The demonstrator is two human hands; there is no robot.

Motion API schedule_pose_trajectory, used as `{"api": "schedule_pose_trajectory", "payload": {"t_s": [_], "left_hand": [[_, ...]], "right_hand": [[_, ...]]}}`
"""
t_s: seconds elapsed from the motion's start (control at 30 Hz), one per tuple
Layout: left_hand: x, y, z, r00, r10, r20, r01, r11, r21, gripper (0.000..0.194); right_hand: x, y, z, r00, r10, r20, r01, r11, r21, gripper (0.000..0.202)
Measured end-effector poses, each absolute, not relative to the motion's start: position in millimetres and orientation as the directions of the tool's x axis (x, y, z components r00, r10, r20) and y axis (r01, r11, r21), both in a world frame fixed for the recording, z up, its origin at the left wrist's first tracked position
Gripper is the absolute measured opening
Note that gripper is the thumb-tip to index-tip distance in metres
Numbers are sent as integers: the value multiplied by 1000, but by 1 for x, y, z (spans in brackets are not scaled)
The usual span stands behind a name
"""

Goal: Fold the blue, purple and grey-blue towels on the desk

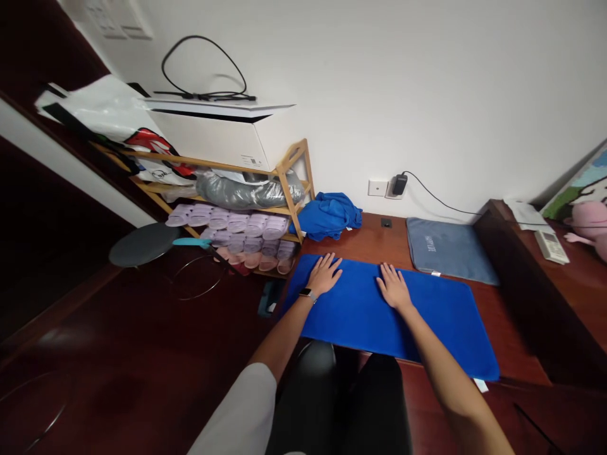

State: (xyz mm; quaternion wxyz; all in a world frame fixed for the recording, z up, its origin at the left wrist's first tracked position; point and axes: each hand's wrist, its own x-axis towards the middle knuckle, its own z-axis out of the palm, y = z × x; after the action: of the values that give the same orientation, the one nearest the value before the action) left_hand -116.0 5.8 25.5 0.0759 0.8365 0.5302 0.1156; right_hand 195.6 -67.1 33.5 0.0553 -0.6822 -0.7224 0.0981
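Note:
A bright blue towel (358, 316) lies spread out on the reddish-brown wooden desk (379, 243), its near edge at the desk's front. My left hand (324, 275) rests flat on the towel's left part, fingers apart, a watch on the wrist. Flat on the middle of the towel, near its far edge, is my right hand (394, 287), also with fingers stretched out. Neither hand grips anything. A white tag (480, 385) sticks out at the near right corner. Behind on the left sits a crumpled blue cloth (332, 215); a folded grey-blue towel (448, 249) lies behind on the right.
A wooden rack (287, 189) with purple slippers (256, 224) and a white box (213, 136) stands at the left. A round stool (145, 244) is beside it. A black charger (399, 184) is plugged into the wall; its cable runs right, past a raised ledge (507, 284).

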Motion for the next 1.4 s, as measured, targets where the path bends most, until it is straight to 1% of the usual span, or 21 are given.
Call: {"api": "schedule_pose_trajectory", "payload": {"t_s": [0.07,0.17,0.27,0.37,0.47,0.57,0.73,0.77,0.83,0.87,0.93,0.97,1.03,1.1,1.13,1.17,1.23,1.33,1.4], "left_hand": [[-122,12,23,377,924,60,892,-379,245,59],[-151,21,18,321,945,63,920,-327,218,62],[-179,26,12,277,957,88,941,-289,175,66],[-191,27,9,251,963,96,952,-264,153,69],[-190,28,8,258,962,87,954,-268,134,70],[-188,32,10,258,964,67,957,-264,120,71],[-194,43,15,212,977,19,971,-213,112,70],[-196,44,17,209,978,14,972,-210,111,70],[-191,42,22,221,974,42,968,-224,113,69],[-184,40,24,242,968,74,961,-249,120,68],[-155,32,28,325,935,142,928,-344,144,64],[-134,26,30,383,908,166,899,-408,158,63],[-85,14,29,505,844,181,826,-533,183,60],[-40,4,27,584,795,162,768,-606,205,58],[-25,2,25,596,790,143,760,-613,216,57],[-17,1,24,588,800,120,769,-598,224,56],[-25,3,22,512,856,73,825,-514,234,57],[-83,13,21,323,945,57,917,-328,227,62],[-132,19,21,235,969,75,944,-246,220,66]], "right_hand": [[196,-64,29,-52,995,-89,976,31,-216,71],[249,-76,19,29,995,-98,982,-47,-182,72],[331,-101,8,182,978,-101,967,-196,-162,76],[400,-123,-2,352,930,-107,919,-365,-147,80],[430,-131,-9,416,903,-103,893,-427,-142,83],[429,-128,-11,427,899,-102,889,-437,-137,83],[416,-118,1,417,896,-154,885,-438,-154,83],[411,-117,5,416,898,-141,886,-436,-160,83],[393,-115,12,412,909,-63,892,-416,-174,81],[378,-113,16,392,920,-14,903,-388,-183,80],[334,-105,21,293,955,50,939,-278,-203,76],[306,-99,23,217,975,50,956,-201,-215,75],[247,-83,26,54,999,2,968,-52,-244,73],[199,-67,27,-52,998,-44,965,39,-259,71],[184,-61,27,-76,995,-60,964,58,-259,70],[179,-57,26,-79,994,-69,965,59,-255,70],[196,-57,22,-40,996,-81,971,20,-240,70],[279,-79,13,93,992,-90,971,-111,-212,74],[346,-101,3,244,966,-85,948,-256,-188,76]]}}
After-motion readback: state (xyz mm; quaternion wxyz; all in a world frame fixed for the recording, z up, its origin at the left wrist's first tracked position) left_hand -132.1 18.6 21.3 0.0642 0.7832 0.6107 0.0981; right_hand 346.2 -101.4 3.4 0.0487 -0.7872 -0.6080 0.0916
